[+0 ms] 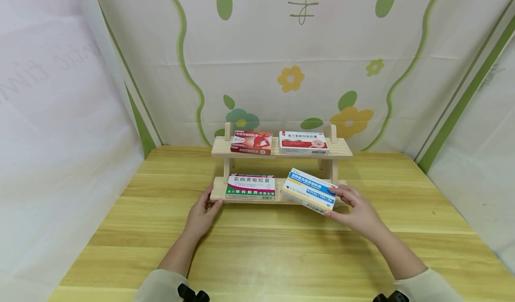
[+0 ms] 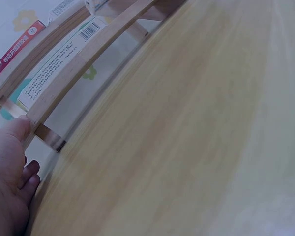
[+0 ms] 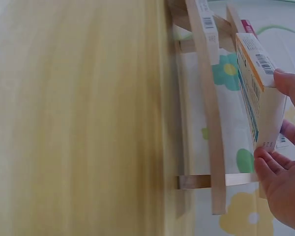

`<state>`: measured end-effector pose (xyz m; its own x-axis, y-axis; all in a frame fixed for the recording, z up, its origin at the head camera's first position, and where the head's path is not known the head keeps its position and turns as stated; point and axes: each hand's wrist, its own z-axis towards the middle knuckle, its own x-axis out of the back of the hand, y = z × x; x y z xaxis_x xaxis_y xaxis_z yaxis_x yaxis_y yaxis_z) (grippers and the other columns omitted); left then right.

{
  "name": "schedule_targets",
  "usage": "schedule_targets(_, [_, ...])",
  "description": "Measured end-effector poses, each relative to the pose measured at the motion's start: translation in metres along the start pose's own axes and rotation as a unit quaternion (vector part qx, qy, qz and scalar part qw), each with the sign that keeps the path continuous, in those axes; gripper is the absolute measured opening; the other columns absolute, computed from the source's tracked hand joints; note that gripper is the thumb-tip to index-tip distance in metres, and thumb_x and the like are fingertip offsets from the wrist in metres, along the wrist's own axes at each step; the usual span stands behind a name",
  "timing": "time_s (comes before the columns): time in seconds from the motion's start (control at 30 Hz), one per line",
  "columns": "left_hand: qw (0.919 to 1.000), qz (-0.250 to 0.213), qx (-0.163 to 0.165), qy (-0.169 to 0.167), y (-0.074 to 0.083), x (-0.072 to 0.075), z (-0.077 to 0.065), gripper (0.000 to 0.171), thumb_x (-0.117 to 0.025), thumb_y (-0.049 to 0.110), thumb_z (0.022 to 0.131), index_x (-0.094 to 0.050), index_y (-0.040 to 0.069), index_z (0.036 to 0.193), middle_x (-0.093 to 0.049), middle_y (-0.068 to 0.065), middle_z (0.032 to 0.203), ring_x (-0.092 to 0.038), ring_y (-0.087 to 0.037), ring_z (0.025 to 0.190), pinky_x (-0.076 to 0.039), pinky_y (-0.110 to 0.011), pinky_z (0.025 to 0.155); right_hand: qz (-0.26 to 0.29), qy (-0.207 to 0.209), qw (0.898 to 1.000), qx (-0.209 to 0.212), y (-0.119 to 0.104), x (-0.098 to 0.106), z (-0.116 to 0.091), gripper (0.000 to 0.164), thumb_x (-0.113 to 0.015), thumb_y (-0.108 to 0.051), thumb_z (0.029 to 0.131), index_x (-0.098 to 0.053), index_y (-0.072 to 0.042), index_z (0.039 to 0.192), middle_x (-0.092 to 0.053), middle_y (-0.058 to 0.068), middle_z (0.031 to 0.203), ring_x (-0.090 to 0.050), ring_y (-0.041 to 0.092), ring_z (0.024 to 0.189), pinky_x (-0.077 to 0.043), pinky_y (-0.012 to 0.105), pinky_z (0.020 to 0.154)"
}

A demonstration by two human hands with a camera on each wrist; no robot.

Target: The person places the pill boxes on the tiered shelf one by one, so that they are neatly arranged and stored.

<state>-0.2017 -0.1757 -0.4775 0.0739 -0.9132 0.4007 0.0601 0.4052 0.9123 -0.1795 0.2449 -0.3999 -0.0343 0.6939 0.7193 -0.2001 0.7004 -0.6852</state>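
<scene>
A two-tier wooden rack (image 1: 246,155) stands on the table, and my left hand (image 1: 202,215) grips the left end of its lower shelf. In the left wrist view, the thumb of that left hand (image 2: 10,172) lies against the shelf's front edge. My right hand (image 1: 359,210) pinches a blue-and-white medicine box (image 1: 307,190) by its right end. This box is tilted over the right part of the lower shelf; the right wrist view shows the medicine box (image 3: 258,88) apart from the shelf board, between thumb and fingers. Left of it lies a green-and-white medicine box (image 1: 250,186).
On the upper shelf sit a red medicine box (image 1: 251,142) at left and a white-and-red medicine box (image 1: 303,142) at right. The wood-grain table (image 1: 257,253) extends in front of the rack. A printed flower curtain (image 1: 249,47) hangs close behind, with white cloth at both sides.
</scene>
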Motion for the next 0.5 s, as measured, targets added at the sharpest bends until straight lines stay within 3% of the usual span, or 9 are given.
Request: schedule_targets(0.5, [1.0,-0.005,-0.001,0.001,-0.001,-0.001,0.001,0.067,-0.061,0.026,0.099,-0.028,0.008,0.154,-0.048,-0.02,0.147,-0.05,-0.031,0.134,-0.044,-0.046,0.11,-0.024,0.006,0.999,0.024,0.011,-0.019,0.004,0.067,-0.083,-0.037,0.078,-0.061,-0.006,0.132,-0.048,0.02,0.141,-0.056,0.042,0.12,-0.045,0.06,0.101])
